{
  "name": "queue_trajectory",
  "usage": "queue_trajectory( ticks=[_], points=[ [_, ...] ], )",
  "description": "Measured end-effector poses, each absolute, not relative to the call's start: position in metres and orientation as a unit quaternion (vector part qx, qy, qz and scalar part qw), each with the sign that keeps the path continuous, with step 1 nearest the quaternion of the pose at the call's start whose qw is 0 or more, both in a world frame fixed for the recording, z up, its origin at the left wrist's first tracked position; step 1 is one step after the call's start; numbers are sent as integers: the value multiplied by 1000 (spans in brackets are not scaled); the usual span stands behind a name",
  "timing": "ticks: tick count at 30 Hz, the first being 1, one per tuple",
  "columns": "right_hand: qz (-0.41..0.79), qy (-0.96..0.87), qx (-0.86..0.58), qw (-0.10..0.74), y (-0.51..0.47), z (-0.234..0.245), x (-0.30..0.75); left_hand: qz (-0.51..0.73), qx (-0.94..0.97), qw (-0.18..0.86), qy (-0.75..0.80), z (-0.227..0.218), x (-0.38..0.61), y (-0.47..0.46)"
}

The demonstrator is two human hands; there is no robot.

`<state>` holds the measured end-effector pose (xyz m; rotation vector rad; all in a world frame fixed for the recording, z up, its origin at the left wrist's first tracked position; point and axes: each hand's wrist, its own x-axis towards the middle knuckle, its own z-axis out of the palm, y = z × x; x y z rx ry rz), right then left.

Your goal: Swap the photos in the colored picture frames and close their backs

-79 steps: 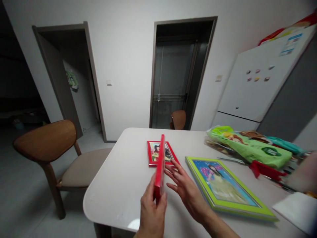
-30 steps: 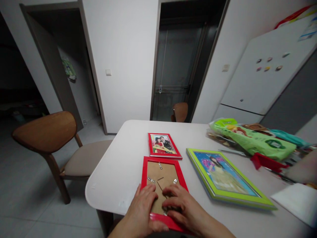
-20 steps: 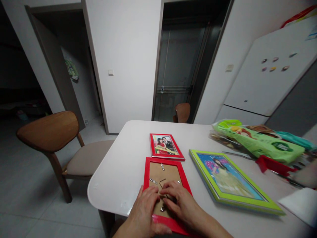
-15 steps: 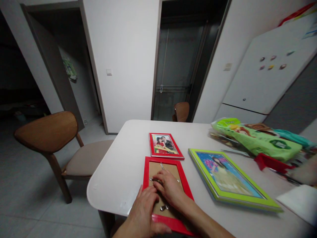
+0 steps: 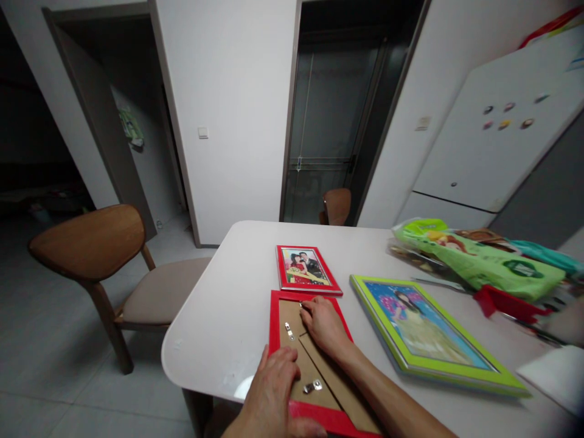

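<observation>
A red picture frame [image 5: 275, 316] lies face down at the table's near edge, its brown backing board [image 5: 314, 365] showing. Small metal clips sit on the board: a left clip [image 5: 289, 331] and a lower clip [image 5: 312, 387]. My left hand [image 5: 274, 389] holds the frame's lower left corner, fingers on the board and thumb across the bottom border. At the top border, my right hand [image 5: 326, 325] has its fingertips pinched on the top clip [image 5: 302, 304], which they partly cover. My right forearm hides much of the frame's right side.
Behind lies another red picture frame [image 5: 308, 269], face up. To the right is a green picture frame [image 5: 429, 328]. Further right are a green package [image 5: 497, 261], a red object [image 5: 508, 303] and a white sheet [image 5: 554, 371]. A wooden chair [image 5: 91, 243] stands left of the table [image 5: 219, 304].
My right hand has moved from the left clip up to the top clip. The left clip now lies turned at an angle on the board. My left hand stays on the frame's corner.
</observation>
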<state>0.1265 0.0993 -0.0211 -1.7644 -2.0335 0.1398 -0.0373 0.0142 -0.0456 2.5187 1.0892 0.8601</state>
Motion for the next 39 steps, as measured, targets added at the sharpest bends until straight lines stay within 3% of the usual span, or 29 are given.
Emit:
queue_trajectory(
  ticks=[10, 17, 25, 30, 34, 39],
  points=[
    [58, -740, -634, 214, 82, -11, 135, 309, 850, 136, 404, -47, -33, 14],
    [152, -753, -616, 176, 26, -7, 151, 293, 860, 159, 386, -55, -36, 16],
    [135, -745, -625, 187, 35, 14, 149, 439, 666, 377, 471, -27, -27, 23],
    [141, -755, -594, 240, 34, 35, 132, 512, 513, 545, 420, -12, -27, 42],
    [148, -748, -587, 274, 36, 32, 140, 502, 492, 550, 450, -8, -58, 53],
    [92, -690, -689, 201, 41, -5, 175, 465, 518, 503, 512, -13, -112, 59]
  ],
)
